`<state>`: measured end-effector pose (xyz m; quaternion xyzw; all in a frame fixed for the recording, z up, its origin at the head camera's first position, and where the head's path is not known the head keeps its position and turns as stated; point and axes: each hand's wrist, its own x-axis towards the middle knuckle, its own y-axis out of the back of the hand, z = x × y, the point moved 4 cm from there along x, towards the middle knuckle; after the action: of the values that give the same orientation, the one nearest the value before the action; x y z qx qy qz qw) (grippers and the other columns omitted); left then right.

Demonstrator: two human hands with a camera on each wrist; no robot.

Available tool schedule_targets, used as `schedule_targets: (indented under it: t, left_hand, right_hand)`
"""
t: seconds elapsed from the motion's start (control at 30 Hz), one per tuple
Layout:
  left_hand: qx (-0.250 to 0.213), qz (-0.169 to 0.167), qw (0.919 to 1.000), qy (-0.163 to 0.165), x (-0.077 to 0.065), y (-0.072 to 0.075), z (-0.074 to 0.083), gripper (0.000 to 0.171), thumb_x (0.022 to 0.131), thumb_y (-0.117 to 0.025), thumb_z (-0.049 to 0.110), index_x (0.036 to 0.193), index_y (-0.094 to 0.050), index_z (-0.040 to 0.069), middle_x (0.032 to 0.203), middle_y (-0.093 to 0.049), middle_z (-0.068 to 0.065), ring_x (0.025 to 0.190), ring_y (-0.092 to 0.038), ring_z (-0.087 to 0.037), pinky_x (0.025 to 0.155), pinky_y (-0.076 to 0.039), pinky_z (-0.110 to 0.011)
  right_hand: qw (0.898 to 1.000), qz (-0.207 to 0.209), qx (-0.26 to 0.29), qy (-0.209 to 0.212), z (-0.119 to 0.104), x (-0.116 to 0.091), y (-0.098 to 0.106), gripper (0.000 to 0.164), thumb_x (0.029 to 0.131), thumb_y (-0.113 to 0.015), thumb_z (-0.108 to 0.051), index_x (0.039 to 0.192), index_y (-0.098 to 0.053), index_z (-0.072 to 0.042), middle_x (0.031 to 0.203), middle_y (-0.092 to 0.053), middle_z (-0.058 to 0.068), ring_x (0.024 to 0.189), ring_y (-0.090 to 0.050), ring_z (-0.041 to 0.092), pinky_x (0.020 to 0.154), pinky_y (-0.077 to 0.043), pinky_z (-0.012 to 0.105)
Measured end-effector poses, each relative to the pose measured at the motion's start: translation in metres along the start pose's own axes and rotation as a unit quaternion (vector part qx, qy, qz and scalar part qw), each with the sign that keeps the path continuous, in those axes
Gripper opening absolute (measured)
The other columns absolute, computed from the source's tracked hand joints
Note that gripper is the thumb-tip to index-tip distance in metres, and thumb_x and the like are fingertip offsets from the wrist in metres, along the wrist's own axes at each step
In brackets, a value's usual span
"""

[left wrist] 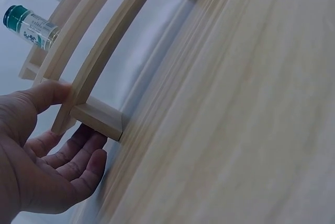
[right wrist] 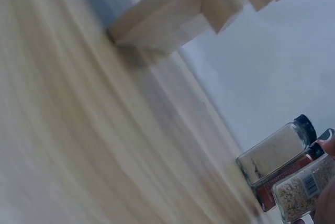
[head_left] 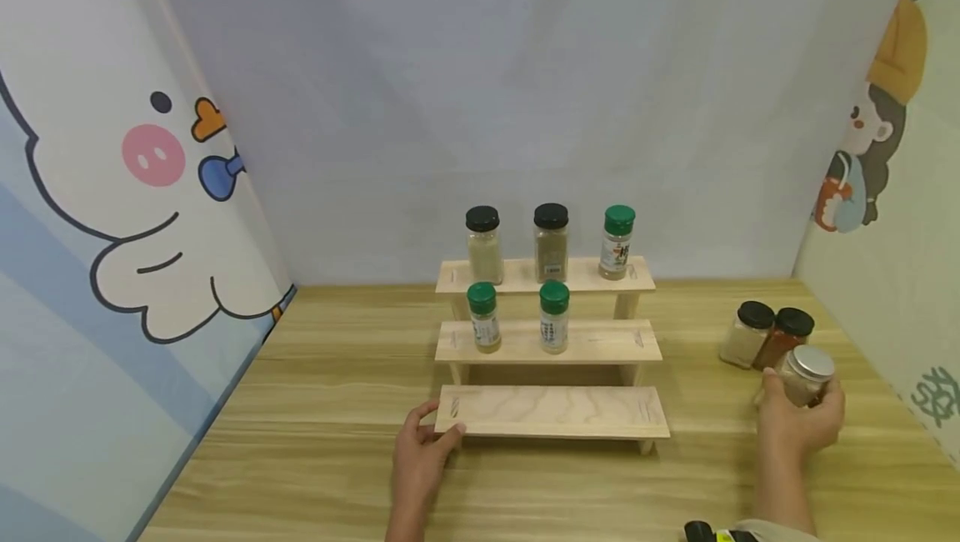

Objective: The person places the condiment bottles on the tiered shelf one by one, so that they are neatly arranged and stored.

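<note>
Holding, right hand (head_left: pixel 801 429): silver-lidded jar (head_left: pixel 802 383), clasped round its sides, just beside two black-capped jars (head_left: pixel 750 338), right of the wooden rack (head_left: pixel 600 348)
Jar feel: likely stiff, slippery, breakable if glass; best taken round the body, below the lid (head_left: pixel 812 361)
Jar contents: pale, coarse flakes (right wrist: pixel 294 197)
Left hand (head_left: pixel 420 457): pinching lowest step's (head_left: pixel 551 410) left end
Rack: flat planks, pale grain
</note>
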<state>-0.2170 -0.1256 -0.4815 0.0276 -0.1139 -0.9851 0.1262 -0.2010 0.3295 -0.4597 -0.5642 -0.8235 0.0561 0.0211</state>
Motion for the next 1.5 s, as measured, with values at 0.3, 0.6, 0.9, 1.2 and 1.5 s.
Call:
schedule_targets:
  t: [0.3, 0.6, 0.9, 1.2, 1.5]
  left_hand:
    - [-0.004, -0.007, 1.0, -0.004, 0.002, -0.004, 0.001, 0.053, 0.074, -0.077, 0.013, 0.122, -0.056, 0.005, 0.074, -0.062, -0.008, 0.064, -0.057, -0.017, 0.057, -0.042, -0.03]
    - [-0.001, -0.006, 1.0, 0.001, 0.003, -0.001, -0.001, 0.054, 0.075, -0.077, 0.014, 0.123, -0.055, 0.005, 0.075, -0.062, -0.008, 0.064, -0.056, -0.017, 0.056, -0.041, -0.031]
    - [-0.008, -0.003, 1.0, 0.0, 0.001, 0.0, 0.0, 0.053, 0.075, -0.077, 0.012, 0.123, -0.055, 0.004, 0.075, -0.062, -0.009, 0.064, -0.057, -0.017, 0.057, -0.042, -0.031]
    - [-0.015, -0.008, 0.9999, -0.004, -0.001, 0.001, 0.002, 0.055, 0.075, -0.077, 0.013, 0.124, -0.054, 0.003, 0.075, -0.062, -0.009, 0.064, -0.057, -0.017, 0.057, -0.042, -0.031]
    - [-0.005, -0.007, 1.0, -0.005, 0.0, 0.001, 0.001, 0.053, 0.075, -0.077, 0.012, 0.122, -0.055, 0.004, 0.075, -0.062, -0.009, 0.065, -0.057, -0.018, 0.059, -0.042, -0.032]
  right_hand:
    - [0.999, -0.01, -0.01, 0.044, -0.021, -0.03, 0.006, 0.054, 0.075, -0.073, -0.004, 0.127, -0.057, -0.01, 0.115, -0.056, -0.002, 0.097, -0.047, 0.006, 0.089, -0.034, 0.023]
    - [0.996, -0.05, -0.016, 0.073, -0.036, -0.047, -0.002, 0.049, 0.075, -0.066, -0.002, 0.124, -0.058, -0.006, 0.105, -0.05, -0.006, 0.086, -0.046, 0.006, 0.076, -0.038, 0.019]
    - [0.989, -0.088, 0.038, 0.113, -0.044, -0.061, -0.017, 0.05, 0.072, -0.068, 0.002, 0.119, -0.055, -0.006, 0.102, -0.05, -0.001, 0.087, -0.047, 0.011, 0.067, -0.042, 0.015]
    - [0.98, -0.12, -0.009, 0.157, -0.051, -0.08, -0.034, 0.051, 0.075, -0.073, -0.004, 0.122, -0.053, -0.002, 0.102, -0.052, -0.009, 0.091, -0.05, 0.008, 0.071, -0.042, 0.022]
    - [0.969, -0.157, -0.001, 0.193, -0.065, -0.097, -0.05, 0.053, 0.076, -0.074, -0.005, 0.124, -0.051, -0.001, 0.103, -0.051, -0.01, 0.092, -0.048, 0.008, 0.071, -0.039, 0.026]
